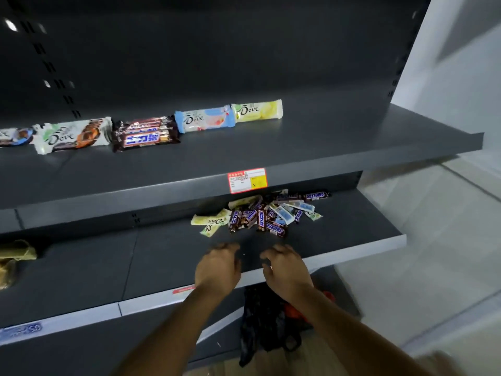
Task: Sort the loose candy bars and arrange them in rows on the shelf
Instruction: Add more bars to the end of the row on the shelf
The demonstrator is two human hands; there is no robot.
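Though near, candy pile [260,214] beyond fingers [230,247].

A red, white and yellow paper price tag [247,180] sits at centre frame. At bottom centre lies a crumpled black plastic bag [264,321], a red-orange item [294,312] touching it. A crumpled tan bag [15,255] shows at the left edge, and a blue label [24,329] at lower left.

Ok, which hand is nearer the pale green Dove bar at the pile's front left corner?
Left. The left hand is just in front of that Dove bar, not touching; the right hand is farther right, in front of the Snickers bars.
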